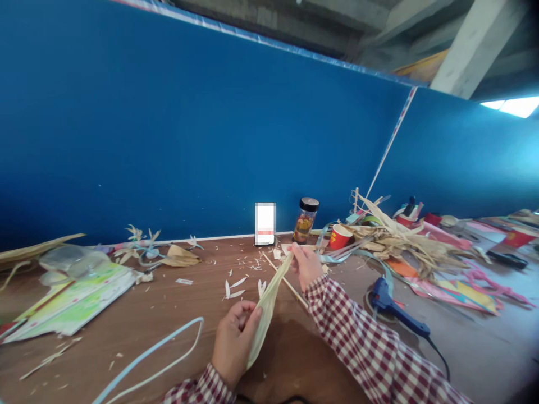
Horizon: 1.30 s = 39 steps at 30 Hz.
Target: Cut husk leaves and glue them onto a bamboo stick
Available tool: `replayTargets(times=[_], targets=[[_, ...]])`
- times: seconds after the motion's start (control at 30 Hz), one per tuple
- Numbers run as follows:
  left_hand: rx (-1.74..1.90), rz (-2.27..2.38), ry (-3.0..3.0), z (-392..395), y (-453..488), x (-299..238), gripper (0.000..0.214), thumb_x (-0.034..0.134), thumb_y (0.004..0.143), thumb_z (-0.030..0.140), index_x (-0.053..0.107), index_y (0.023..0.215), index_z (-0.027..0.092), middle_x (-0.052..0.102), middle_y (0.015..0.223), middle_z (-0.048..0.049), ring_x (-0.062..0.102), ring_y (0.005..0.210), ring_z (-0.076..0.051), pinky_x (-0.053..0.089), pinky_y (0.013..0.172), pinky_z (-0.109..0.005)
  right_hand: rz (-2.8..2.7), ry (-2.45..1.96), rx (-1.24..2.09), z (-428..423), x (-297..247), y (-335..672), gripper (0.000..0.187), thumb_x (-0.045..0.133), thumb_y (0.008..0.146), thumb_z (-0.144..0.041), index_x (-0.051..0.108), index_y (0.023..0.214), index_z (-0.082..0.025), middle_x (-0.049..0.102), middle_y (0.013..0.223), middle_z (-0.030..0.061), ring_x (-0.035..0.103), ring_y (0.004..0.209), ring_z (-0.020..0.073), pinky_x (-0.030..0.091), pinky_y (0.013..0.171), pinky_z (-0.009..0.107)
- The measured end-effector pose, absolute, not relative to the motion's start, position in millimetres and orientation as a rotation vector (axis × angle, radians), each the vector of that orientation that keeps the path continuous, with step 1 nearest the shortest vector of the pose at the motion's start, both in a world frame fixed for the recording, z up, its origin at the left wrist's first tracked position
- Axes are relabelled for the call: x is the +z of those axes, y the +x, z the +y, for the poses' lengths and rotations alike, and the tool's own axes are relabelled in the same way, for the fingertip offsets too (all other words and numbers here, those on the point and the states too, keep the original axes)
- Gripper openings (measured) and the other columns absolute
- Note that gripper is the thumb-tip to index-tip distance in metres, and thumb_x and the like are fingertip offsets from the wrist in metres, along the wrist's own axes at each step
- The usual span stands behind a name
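A long pale corn husk strip (pixel 266 306) is stretched between both hands above the brown table (pixel 168 314). My left hand (pixel 234 339) pinches its lower part between thumb and fingers. My right hand (pixel 306 264), in a red checked sleeve, pinches the upper end. A thin wooden stick (pixel 290 285) lies on the table just under the husk, beside my right wrist. Small husk scraps (pixel 236 286) are scattered to the left of the husk.
A blue glue gun (pixel 389 306) lies right of my right arm. A husk pile (pixel 400 238), red paper cup (pixel 339 237) and jar (pixel 306 220) stand at the back by the blue wall. Green printed paper (pixel 71 300) and a light blue band (pixel 160 350) lie left.
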<state>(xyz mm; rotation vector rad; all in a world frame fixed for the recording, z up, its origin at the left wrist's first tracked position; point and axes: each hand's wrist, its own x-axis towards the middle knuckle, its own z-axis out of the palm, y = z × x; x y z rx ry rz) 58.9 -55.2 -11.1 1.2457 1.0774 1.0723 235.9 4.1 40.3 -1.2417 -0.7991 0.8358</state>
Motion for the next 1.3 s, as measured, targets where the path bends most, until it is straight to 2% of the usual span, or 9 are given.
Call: replayTargets(times=[0.27, 0.37, 0.47, 0.5, 0.6, 0.77, 0.97, 1.3], targets=[[1.100, 1.118, 1.189, -54, 58, -13, 0.033, 0.059, 0.067, 0.048, 0.052, 0.078, 0.018, 0.052, 0.048, 0.0053, 0.043, 0.039, -0.009, 0.029, 0.038, -0.017, -0.626, -1.180, 0.964, -4, 57, 257, 0.026, 0.053, 0.075, -0.044, 0.051, 0.074, -0.018, 0.045, 0.055, -0.0044, 0.037, 0.041, 0.0055, 0.026, 0.032, 0.015], [1.121, 1.124, 1.159, -54, 57, -11, 0.032, 0.059, 0.069, 0.047, 0.050, 0.079, 0.018, 0.048, 0.044, 0.0075, 0.039, 0.035, -0.007, 0.026, 0.036, -0.016, -0.705, -1.207, 1.150, -29, 47, 231, 0.021, 0.063, 0.067, -0.033, 0.055, 0.075, -0.016, 0.051, 0.061, -0.0020, 0.043, 0.044, 0.0063, 0.027, 0.033, 0.014], [1.102, 1.081, 1.133, -54, 57, -10, 0.031, 0.059, 0.069, 0.046, 0.049, 0.079, 0.019, 0.048, 0.043, 0.0080, 0.041, 0.035, -0.008, 0.028, 0.036, -0.016, -0.841, -1.206, 1.351, -52, 30, 199, 0.028, 0.071, 0.058, -0.025, 0.059, 0.081, -0.016, 0.058, 0.070, 0.0012, 0.053, 0.055, 0.0115, 0.035, 0.038, 0.017], [1.088, 1.058, 1.126, -54, 57, -10, 0.031, 0.059, 0.069, 0.046, 0.048, 0.080, 0.019, 0.050, 0.044, 0.0073, 0.043, 0.036, -0.008, 0.029, 0.036, -0.016, -0.972, -1.189, 1.406, -55, 24, 192, 0.026, 0.070, 0.060, -0.026, 0.059, 0.082, -0.016, 0.058, 0.071, 0.0011, 0.053, 0.058, 0.0118, 0.038, 0.042, 0.018], [1.078, 0.988, 1.121, -56, 57, -10, 0.028, 0.060, 0.070, 0.042, 0.049, 0.080, 0.019, 0.058, 0.052, 0.0037, 0.052, 0.044, -0.011, 0.037, 0.042, -0.018, -1.182, -1.191, 1.288, -53, 10, 181, 0.015, 0.061, 0.071, -0.031, 0.057, 0.075, -0.017, 0.055, 0.065, -0.0006, 0.049, 0.057, 0.0104, 0.040, 0.049, 0.020], [1.122, 0.936, 1.164, -57, 58, -6, 0.024, 0.062, 0.070, 0.036, 0.052, 0.081, 0.016, 0.062, 0.066, 0.0001, 0.057, 0.057, -0.012, 0.045, 0.054, -0.021, -1.244, -1.244, 1.143, -43, 4, 186, 0.019, 0.051, 0.079, -0.034, 0.055, 0.073, -0.017, 0.050, 0.061, -0.0018, 0.044, 0.053, 0.0095, 0.037, 0.050, 0.021], [1.084, 0.906, 1.158, -57, 59, -5, 0.026, 0.057, 0.073, 0.039, 0.056, 0.083, 0.015, 0.054, 0.057, 0.0036, 0.048, 0.045, -0.009, 0.040, 0.042, -0.019, -1.337, -1.152, 1.157, -51, 10, 186, 0.017, 0.052, 0.079, -0.034, 0.053, 0.074, -0.018, 0.048, 0.062, -0.0037, 0.042, 0.053, 0.0086, 0.036, 0.051, 0.020], [1.050, 0.896, 0.970, -55, 58, -8, 0.027, 0.061, 0.070, 0.042, 0.056, 0.075, 0.015, 0.054, 0.050, 0.0037, 0.050, 0.044, -0.008, 0.039, 0.043, -0.018, -1.253, -1.271, 1.159, -50, 10, 186, 0.026, 0.052, 0.077, -0.042, 0.052, 0.072, -0.017, 0.046, 0.052, -0.0054, 0.037, 0.045, 0.0075, 0.031, 0.043, 0.019]])
